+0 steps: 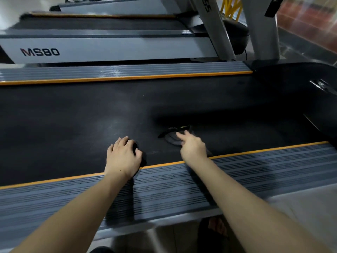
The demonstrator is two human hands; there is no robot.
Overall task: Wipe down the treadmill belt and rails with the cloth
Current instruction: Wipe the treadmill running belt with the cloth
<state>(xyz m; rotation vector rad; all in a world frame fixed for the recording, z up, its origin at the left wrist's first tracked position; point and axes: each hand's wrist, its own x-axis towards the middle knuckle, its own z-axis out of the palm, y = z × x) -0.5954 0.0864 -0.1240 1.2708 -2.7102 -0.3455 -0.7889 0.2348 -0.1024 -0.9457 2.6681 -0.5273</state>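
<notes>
wiping the black rubber treadmill belt (91, 110)
your right hand (193, 148) presses the dark grey cloth (173, 139) flat with straight fingers; your left hand (123, 158), fingers spread, braces beside the orange-edged ribbed rail (255, 167).

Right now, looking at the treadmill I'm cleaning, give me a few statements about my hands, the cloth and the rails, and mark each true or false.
1. The right hand presses a dark cloth on the black belt. True.
2. The left hand holds the cloth. False: it rests at the belt's near edge, fingers bent, apart from the cloth.
3. Both forearms cross the near ribbed rail, which has an orange strip along the belt. True.
4. The cloth lies on the far rail. False: it lies on the belt, near the right hand's fingers.
5. The neighbouring treadmill reads MS80 on its side. True.
</notes>
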